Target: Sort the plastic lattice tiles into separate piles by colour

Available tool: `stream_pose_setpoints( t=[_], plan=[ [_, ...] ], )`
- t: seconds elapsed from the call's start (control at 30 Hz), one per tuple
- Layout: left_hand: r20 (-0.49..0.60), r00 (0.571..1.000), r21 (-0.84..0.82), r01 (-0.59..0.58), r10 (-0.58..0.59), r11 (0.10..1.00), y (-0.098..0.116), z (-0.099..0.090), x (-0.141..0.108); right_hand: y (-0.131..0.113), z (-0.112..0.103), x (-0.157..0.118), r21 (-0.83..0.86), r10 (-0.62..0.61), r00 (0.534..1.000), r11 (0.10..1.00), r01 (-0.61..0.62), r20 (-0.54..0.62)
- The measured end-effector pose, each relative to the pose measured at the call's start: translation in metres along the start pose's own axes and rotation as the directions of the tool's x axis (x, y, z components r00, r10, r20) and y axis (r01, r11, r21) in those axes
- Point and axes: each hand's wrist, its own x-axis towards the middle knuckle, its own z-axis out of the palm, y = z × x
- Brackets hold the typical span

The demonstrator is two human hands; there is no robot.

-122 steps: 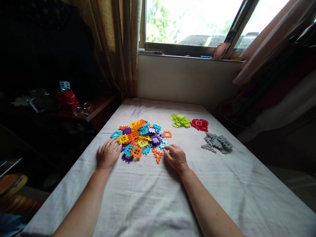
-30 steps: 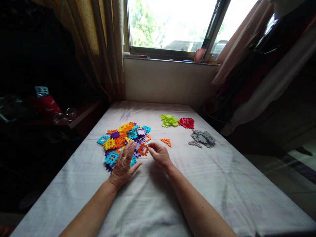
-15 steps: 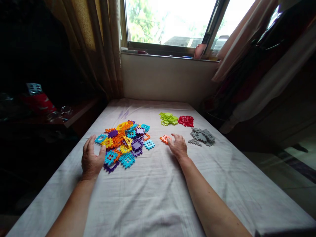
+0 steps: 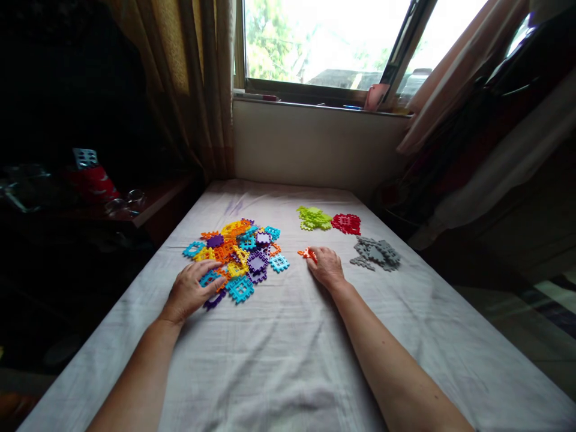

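Observation:
A mixed pile of interlocking plastic tiles [image 4: 242, 288] in blue, orange, yellow and purple lies left of the middle. Over its near left edge reaches my left hand [image 4: 189, 291], thumb and fingers apart around a blue tile [image 4: 209, 278], with nothing seen lifted. Right of the pile, my right hand [image 4: 326, 266] has its fingers curled down onto an orange tile [image 4: 306, 253], covering part of it. Farther back lie a lime green pile of tiles [image 4: 314, 219] and a red pile of tiles [image 4: 346, 224]. Grey tiles [image 4: 377, 253] are heaped right of my right hand.
A pale sheet [image 4: 270, 360] covers the table, which meets the wall under a window [image 4: 315, 45]. At left, a dark side table [image 4: 162, 207] carries glassware and a red container [image 4: 95, 183]. Hanging clothes [image 4: 477, 132] crowd the right side; a curtain [image 4: 193, 90] hangs left.
My left hand has moved right, from beside the pile to over its near left edge. My right hand's fingers have closed down onto the orange tile. The view has shifted slightly left.

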Motion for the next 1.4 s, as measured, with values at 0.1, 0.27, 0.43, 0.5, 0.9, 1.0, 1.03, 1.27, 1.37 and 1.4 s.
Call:
stream_pose_setpoints(
  t=[0.1,0.27,0.43,0.5,0.9,1.0,1.03,1.27,1.37,1.4],
  plan=[
    [0.068,0.997,0.154,-0.038,0.028,0.987,-0.002,0.0,-0.001,0.006,-0.002,0.007,0.019,-0.044,0.999,0.999,0.044,0.018],
    [0.02,0.999,0.28,-0.045,0.041,0.959,-0.011,0.005,-0.003,0.018,-0.008,0.017,0.103,-0.063,0.997,0.992,0.068,-0.047],
    [0.019,0.998,0.268,-0.061,0.058,0.962,-0.019,0.005,-0.003,0.026,-0.002,0.015,0.206,0.087,0.949,0.978,-0.024,-0.304],
    [0.028,0.998,0.265,-0.053,0.047,0.963,-0.018,0.004,-0.002,0.028,0.006,0.01,0.193,0.041,0.981,0.981,-0.004,-0.189],
    [0.014,0.998,0.347,0.05,-0.059,0.937,-0.011,0.003,-0.007,0.018,0.01,-0.008,0.132,-0.033,0.995,0.99,0.046,-0.099],
    [0.017,0.997,0.333,0.063,-0.073,0.941,-0.01,0.004,-0.007,0.016,0.011,-0.011,0.119,-0.006,0.993,0.993,0.021,-0.122],
    [0.025,0.997,0.331,0.067,-0.079,0.941,-0.01,0.004,-0.007,0.016,0.011,-0.012,0.12,-0.003,0.991,0.993,0.019,-0.131],
    [0.041,0.992,0.357,0.1,-0.122,0.929,-0.007,0.004,-0.006,0.013,0.007,-0.009,0.104,0.0,0.997,0.995,0.008,-0.078],
    [0.038,0.991,0.354,0.109,-0.131,0.929,-0.008,0.005,-0.006,0.011,0.0,0.0,0.091,-0.039,0.999,0.995,0.039,-0.01],
    [0.036,0.99,0.354,0.114,-0.135,0.928,-0.009,0.005,-0.006,0.01,-0.003,0.004,0.08,-0.062,0.998,0.995,0.06,0.018]
  ],
)
